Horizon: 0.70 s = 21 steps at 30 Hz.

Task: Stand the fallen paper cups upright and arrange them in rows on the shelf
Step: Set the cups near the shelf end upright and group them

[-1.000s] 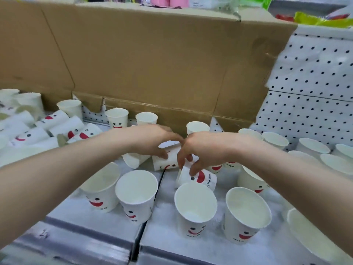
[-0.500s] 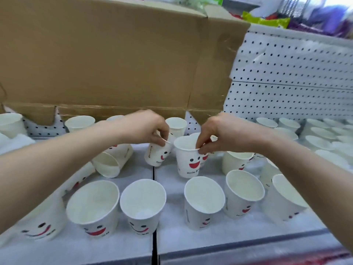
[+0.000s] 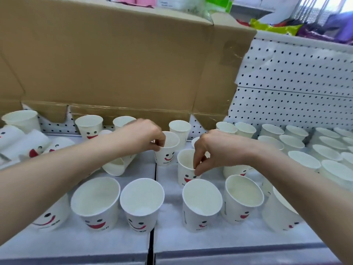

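Observation:
White paper cups with red smiling faces cover the grey shelf [image 3: 168,238]. My left hand [image 3: 145,135] pinches the rim of an upright cup [image 3: 168,150] in the middle. Just right of it, my right hand [image 3: 210,152] pinches the rim of another upright cup [image 3: 186,169]. Several upright cups form a front row, among them one [image 3: 142,203] and one [image 3: 201,204]. A fallen cup [image 3: 116,165] lies on its side under my left wrist. More fallen cups [image 3: 28,142] lie at the far left.
A large cardboard box [image 3: 118,60] leans against the white pegboard back wall [image 3: 298,88]. Rows of upright cups [image 3: 298,148] fill the shelf's right side. A dark gap [image 3: 151,245] splits the two shelf panels. Coloured packets [image 3: 275,27] sit on top behind.
Both hands lifted fallen cups from the middle and stood them upright; the left cup went from tilted to upright, the right cup came slightly nearer. The camera shifted right.

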### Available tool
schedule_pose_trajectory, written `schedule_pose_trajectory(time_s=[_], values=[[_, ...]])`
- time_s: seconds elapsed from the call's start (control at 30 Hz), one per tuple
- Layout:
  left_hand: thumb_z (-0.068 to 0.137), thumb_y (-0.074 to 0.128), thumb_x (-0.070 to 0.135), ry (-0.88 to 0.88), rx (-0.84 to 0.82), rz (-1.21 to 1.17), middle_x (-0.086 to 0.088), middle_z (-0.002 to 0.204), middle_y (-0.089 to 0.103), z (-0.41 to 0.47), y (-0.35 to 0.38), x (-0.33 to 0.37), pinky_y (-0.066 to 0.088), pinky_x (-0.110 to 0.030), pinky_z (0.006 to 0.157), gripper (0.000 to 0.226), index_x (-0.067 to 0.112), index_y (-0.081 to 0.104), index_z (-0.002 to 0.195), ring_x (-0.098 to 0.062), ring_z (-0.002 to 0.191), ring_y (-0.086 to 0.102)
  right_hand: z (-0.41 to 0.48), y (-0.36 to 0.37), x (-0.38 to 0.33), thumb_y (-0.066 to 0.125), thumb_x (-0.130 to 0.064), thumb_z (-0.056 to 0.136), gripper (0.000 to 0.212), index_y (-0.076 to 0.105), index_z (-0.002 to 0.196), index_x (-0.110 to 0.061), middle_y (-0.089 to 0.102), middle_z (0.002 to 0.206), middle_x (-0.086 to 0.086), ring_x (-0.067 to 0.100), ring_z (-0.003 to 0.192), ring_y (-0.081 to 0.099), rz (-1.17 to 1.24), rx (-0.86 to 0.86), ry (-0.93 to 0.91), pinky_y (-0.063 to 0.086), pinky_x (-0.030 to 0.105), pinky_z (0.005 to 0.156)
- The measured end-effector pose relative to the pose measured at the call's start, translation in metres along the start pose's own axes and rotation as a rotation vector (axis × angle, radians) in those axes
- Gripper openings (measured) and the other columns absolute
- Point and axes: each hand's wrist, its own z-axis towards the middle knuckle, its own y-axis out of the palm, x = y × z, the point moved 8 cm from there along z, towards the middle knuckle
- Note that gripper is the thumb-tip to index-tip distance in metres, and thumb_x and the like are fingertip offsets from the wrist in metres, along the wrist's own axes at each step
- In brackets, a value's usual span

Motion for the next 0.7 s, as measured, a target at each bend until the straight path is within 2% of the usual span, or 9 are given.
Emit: schedule_pose_trajectory(time_s=[0.07,0.17,0.27,0.33,0.43,0.5,0.6,0.7], values=[[0.083,0.069,0.03,0.002,-0.014,-0.008,0.012,0.094,0.066,-0.002,-0.002,-0.002,0.05,-0.037,0.074,0.014,0.03,0.068,0.097,-0.014,0.092,0.059,0.001,-0.005,0.002,0.074,-0.046,0.078,0.014,0.076,0.084,-0.034,0.067,0.075,-0.015,0.006,0.071,0.061,0.039,0.02,-0.002,0.05,0.028,0.064],[0.082,0.071,0.03,-0.013,-0.045,0.028,0.013,0.105,0.064,-0.009,-0.013,-0.007,0.047,-0.03,0.077,0.025,0.033,0.067,0.107,-0.012,0.097,0.058,0.007,-0.021,0.003,0.069,-0.044,0.084,0.016,0.076,0.085,-0.031,0.07,0.079,-0.014,0.008,0.071,0.06,0.02,0.101,-0.025,0.045,0.023,0.062],[0.081,0.072,0.027,-0.065,-0.001,0.05,0.013,0.108,0.065,-0.024,-0.035,-0.022,0.047,-0.027,0.076,0.026,0.033,0.068,0.107,-0.012,0.098,0.059,0.022,-0.043,-0.002,0.069,-0.037,0.086,0.009,0.076,0.086,-0.031,0.069,0.08,-0.017,0.003,0.071,0.058,-0.015,0.199,-0.067,0.042,0.02,0.063],[0.081,0.072,0.029,-0.122,0.01,0.064,0.013,0.11,0.064,-0.042,-0.047,-0.036,0.048,-0.029,0.081,0.025,0.034,0.069,0.106,-0.012,0.099,0.059,0.037,-0.054,-0.011,0.069,-0.033,0.086,0.007,0.076,0.086,-0.031,0.066,0.075,-0.021,-0.002,0.068,0.056,-0.054,0.245,-0.104,0.038,0.015,0.062],[0.083,0.07,0.034,-0.234,-0.071,0.105,0.012,0.108,0.063,-0.073,-0.052,-0.061,0.05,-0.035,0.081,0.026,0.035,0.067,0.109,-0.012,0.096,0.059,0.062,-0.06,-0.035,0.067,-0.033,0.086,0.009,0.075,0.088,-0.03,0.069,0.08,-0.016,0.004,0.073,0.059,-0.115,0.285,-0.159,0.047,0.024,0.068],[0.084,0.068,0.037,-0.281,-0.127,0.11,0.013,0.107,0.062,-0.093,-0.047,-0.073,0.05,-0.035,0.081,0.028,0.038,0.065,0.111,-0.013,0.097,0.058,0.077,-0.058,-0.057,0.067,-0.036,0.085,0.011,0.074,0.087,-0.029,0.069,0.079,-0.011,0.013,0.074,0.061,-0.14,0.301,-0.192,0.051,0.031,0.07],[0.086,0.065,0.04,-0.3,-0.214,0.107,0.011,0.115,0.061,-0.111,-0.03,-0.086,0.048,-0.032,0.085,0.036,0.037,0.06,0.121,-0.014,0.104,0.057,0.098,-0.042,-0.087,0.068,-0.054,0.078,0.026,0.063,0.079,-0.029,0.062,0.07,-0.012,0.012,0.066,0.055,-0.171,0.252,-0.203,0.044,0.028,0.06],[0.089,0.061,0.037,-0.25,-0.236,0.107,0.007,0.122,0.057,-0.109,-0.015,-0.092,0.042,-0.025,0.085,0.044,0.033,0.051,0.132,-0.014,0.108,0.055,0.114,-0.017,-0.104,0.067,-0.065,0.073,0.041,0.063,0.099,-0.035,0.061,0.081,-0.01,0.016,0.075,0.057,-0.298,0.147,-0.146,0.039,0.027,0.055]])
